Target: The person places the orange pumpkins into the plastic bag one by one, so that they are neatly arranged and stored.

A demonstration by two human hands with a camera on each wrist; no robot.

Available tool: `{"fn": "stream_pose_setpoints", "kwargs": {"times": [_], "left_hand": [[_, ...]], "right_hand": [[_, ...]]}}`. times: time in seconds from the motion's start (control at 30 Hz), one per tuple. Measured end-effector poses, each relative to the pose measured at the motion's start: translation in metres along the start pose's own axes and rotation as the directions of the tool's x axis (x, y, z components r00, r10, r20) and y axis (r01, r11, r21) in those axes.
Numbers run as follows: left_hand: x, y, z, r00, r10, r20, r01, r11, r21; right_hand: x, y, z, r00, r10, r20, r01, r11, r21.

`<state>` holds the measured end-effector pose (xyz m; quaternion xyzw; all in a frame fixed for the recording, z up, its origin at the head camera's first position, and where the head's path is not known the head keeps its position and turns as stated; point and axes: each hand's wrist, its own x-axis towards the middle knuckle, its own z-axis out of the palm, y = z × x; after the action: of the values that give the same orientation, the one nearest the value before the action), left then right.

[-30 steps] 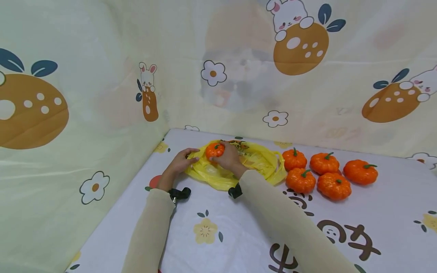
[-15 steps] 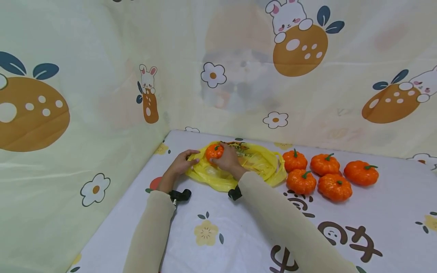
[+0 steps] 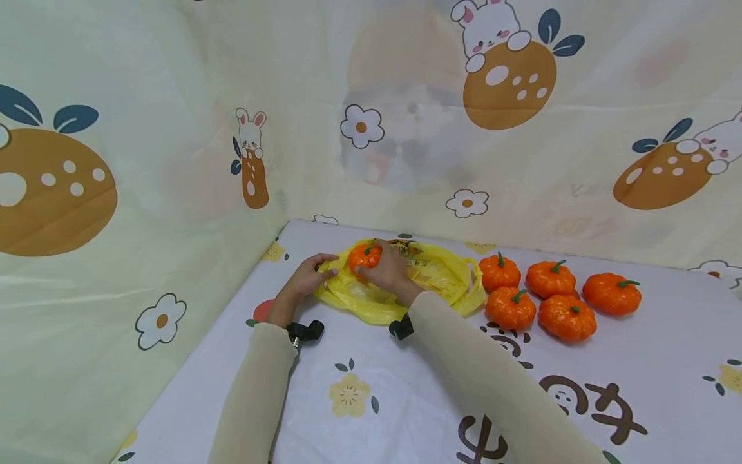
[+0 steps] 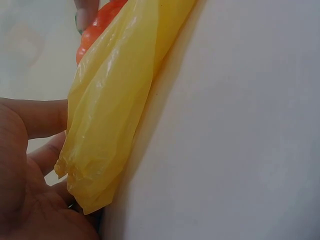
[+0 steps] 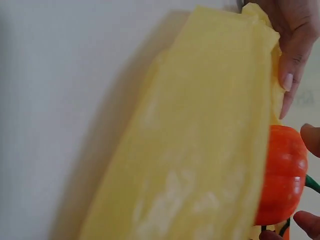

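A yellow plastic bag (image 3: 371,312) lies on the table with its mouth spread. One small orange pumpkin (image 3: 364,256) with a green stem sits inside the left part of its mouth. My right hand (image 3: 390,267) curls its fingers and thumb around this pumpkin, covering its right side. At the bag's left end, my left hand (image 3: 307,277) holds the edge. The left wrist view has the bag's crumpled end (image 4: 85,185) between the left thumb and fingers. In the right wrist view, right fingertips (image 5: 311,224) lie close around the pumpkin; firm contact is hard to judge.
Several more orange pumpkins (image 3: 510,308) stand grouped on the table, just right of the bag. A patterned white cloth (image 3: 406,386) covers the table. Printed curtains (image 3: 406,161) hang behind the table and along its left side.
The right hand has shifted very slightly to the right around the pumpkin. The left hand, the bag and the other pumpkins stay in place; the head view wobbles slightly.
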<state>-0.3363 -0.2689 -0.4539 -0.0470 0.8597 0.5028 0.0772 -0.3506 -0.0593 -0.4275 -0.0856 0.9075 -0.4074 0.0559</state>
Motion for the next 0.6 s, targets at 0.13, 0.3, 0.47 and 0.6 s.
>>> {"fn": "stream_pose_setpoints", "kwargs": {"times": [0.13,0.3,0.47,0.6], "left_hand": [[0.000,0.001,0.000,1.000,-0.006,0.006,0.006,1.000,0.001],[0.001,0.003,0.003,1.000,-0.007,0.006,0.007,1.000,0.004],[0.001,0.002,0.003,1.000,-0.003,0.001,0.003,1.000,0.016],[0.000,0.000,0.001,1.000,0.030,0.003,-0.030,0.999,0.034]], "right_hand": [[-0.010,0.002,-0.010,0.999,-0.036,-0.006,0.036,0.999,0.031],[-0.029,0.014,-0.031,0.995,-0.096,-0.015,0.096,0.994,0.044],[-0.056,0.025,-0.054,0.992,-0.117,-0.038,0.120,0.989,0.086],[-0.079,0.033,-0.069,0.989,-0.135,-0.055,0.142,0.976,0.167]]}}
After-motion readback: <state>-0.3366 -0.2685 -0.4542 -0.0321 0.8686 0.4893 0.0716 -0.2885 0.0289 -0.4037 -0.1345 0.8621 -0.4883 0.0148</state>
